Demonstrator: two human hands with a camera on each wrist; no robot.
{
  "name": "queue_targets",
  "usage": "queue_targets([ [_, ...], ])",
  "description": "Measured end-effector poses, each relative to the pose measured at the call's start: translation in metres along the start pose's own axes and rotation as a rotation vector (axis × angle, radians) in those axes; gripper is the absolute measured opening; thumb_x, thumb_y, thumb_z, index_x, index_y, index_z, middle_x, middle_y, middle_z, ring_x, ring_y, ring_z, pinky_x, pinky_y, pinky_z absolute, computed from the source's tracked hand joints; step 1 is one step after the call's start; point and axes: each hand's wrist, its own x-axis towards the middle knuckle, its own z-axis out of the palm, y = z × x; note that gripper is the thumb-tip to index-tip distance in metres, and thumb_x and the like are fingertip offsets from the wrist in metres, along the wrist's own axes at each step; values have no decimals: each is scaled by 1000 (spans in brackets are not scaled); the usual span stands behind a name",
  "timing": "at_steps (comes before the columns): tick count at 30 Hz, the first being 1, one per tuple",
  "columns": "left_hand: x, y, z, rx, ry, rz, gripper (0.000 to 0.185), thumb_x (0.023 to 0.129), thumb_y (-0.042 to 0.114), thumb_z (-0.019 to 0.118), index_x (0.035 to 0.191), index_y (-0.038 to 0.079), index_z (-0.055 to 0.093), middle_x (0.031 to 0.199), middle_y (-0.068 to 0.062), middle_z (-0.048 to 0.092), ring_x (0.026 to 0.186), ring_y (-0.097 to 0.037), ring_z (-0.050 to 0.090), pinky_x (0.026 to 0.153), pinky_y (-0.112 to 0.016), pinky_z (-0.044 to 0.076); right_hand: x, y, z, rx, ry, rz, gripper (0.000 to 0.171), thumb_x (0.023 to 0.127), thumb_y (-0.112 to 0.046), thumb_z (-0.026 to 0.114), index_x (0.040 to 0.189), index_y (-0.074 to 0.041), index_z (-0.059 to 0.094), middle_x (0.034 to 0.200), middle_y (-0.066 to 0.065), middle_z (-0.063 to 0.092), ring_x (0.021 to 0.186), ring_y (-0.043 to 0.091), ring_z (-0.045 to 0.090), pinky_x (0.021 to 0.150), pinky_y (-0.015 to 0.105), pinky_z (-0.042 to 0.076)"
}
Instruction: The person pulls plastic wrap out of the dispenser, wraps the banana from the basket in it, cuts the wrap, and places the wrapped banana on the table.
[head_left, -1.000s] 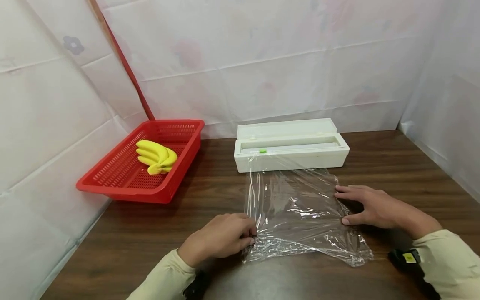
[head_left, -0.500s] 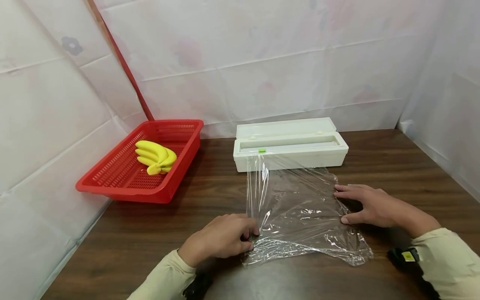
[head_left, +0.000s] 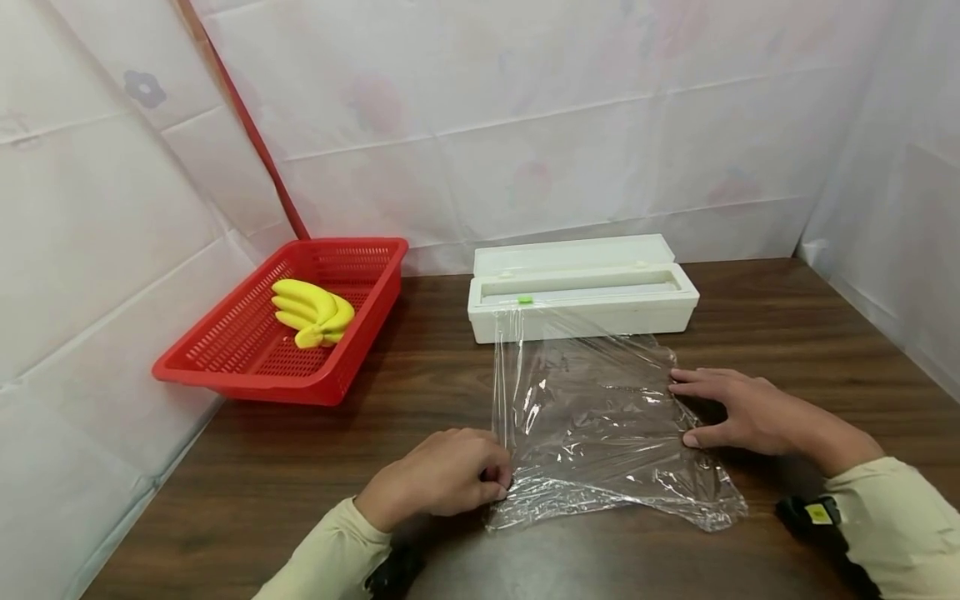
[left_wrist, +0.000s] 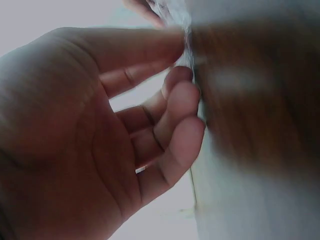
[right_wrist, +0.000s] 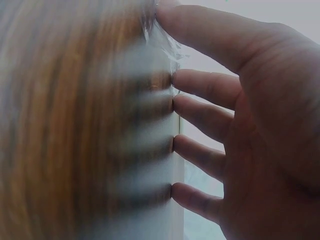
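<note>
On the desk (head_left: 315,467), one sheet of clear cling film (head_left: 600,417) lies spread, its far edge still running into one white dispenser box (head_left: 581,300) with a small green slider (head_left: 525,299). No brand, label or writing is legible on any item. Left hand (head_left: 438,479): fingers curled, pinching the sheet's near left edge. Right hand (head_left: 738,410): fingers straight, pressing the sheet's right edge flat against the desk. One red basket (head_left: 225,367) sits well apart to the left, containing one bunch of yellow bananas (head_left: 311,312). Both wrist views are blurred; only fingers (left_wrist: 175,110) and film edge are discernible. Sleeves are cut off at the frame's lower edge.
</note>
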Motion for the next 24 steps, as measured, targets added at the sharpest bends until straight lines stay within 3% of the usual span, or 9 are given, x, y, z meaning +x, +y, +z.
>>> queue_targets([
  [8,-7,-10,-9,-150,-62,14,9,95,27,69,86,30,70,77,22,56,71,2,54,66,-22,46,-4,4,4,-1,4,-11,71,84,-57,74,138,-11,61,150,15,47,135,47,40,89,78,33],
  [14,-12,-26,-15,-201,1,-22,7,97,25,65,98,26,72,88,22,62,80,0,58,76,-27,50,-6,5,6,-3,11,-15,70,84,-55,74,138,-11,62,150,15,48,134,46,40,88,78,33],
  [19,-16,-36,-14,-233,16,-71,10,98,24,65,104,23,73,90,21,64,82,-1,59,77,-28,50,-4,4,5,-1,9,-26,69,85,-55,74,138,-12,61,150,15,47,135,46,40,89,77,34],
  [24,-15,-43,-15,-172,111,-129,9,97,24,66,103,23,73,89,21,64,81,-3,59,76,-31,50,-2,3,2,3,35,-50,62,89,-50,72,137,-13,62,149,13,49,134,46,41,91,75,35],
])
